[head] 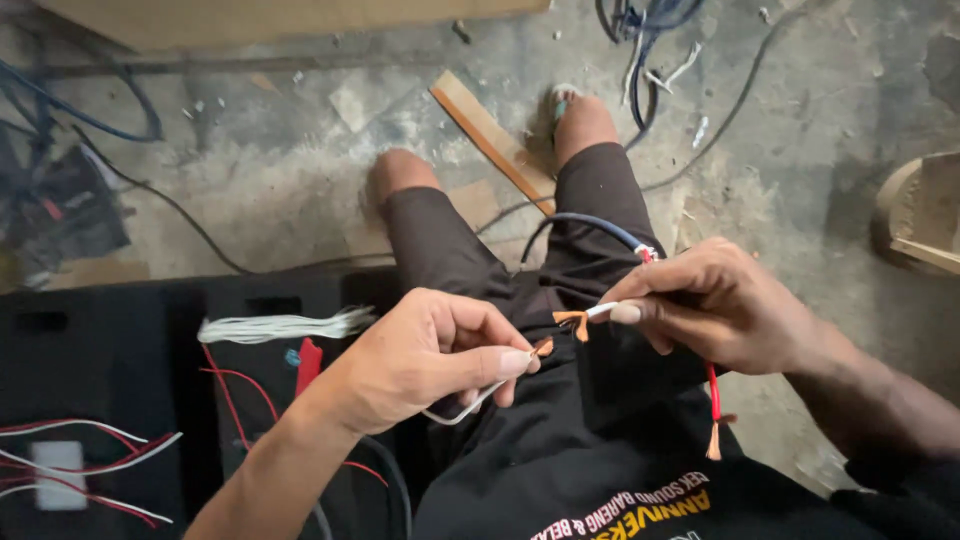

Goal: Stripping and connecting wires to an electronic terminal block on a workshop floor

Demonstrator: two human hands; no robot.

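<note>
My left hand point(425, 355) pinches a white wire point(470, 402) whose bare copper end point(543, 347) sticks out past my thumb. My right hand point(715, 300) grips another white wire with a frayed copper end point(573, 322), a few centimetres from the left one; the two ends do not touch. A red wire point(713, 392) with a frayed copper tip hangs down from my right hand, and a dark blue cable point(585, 222) arcs up from it over my lap. I sit in dark shorts and a black shirt.
A black panel point(120, 340) lies at my left with a bundle of white wires point(285, 325) and several red and white wires. A wooden strip point(490, 135) rests on the dusty concrete floor by my feet. Cables tangle at top right point(645, 30) and far left.
</note>
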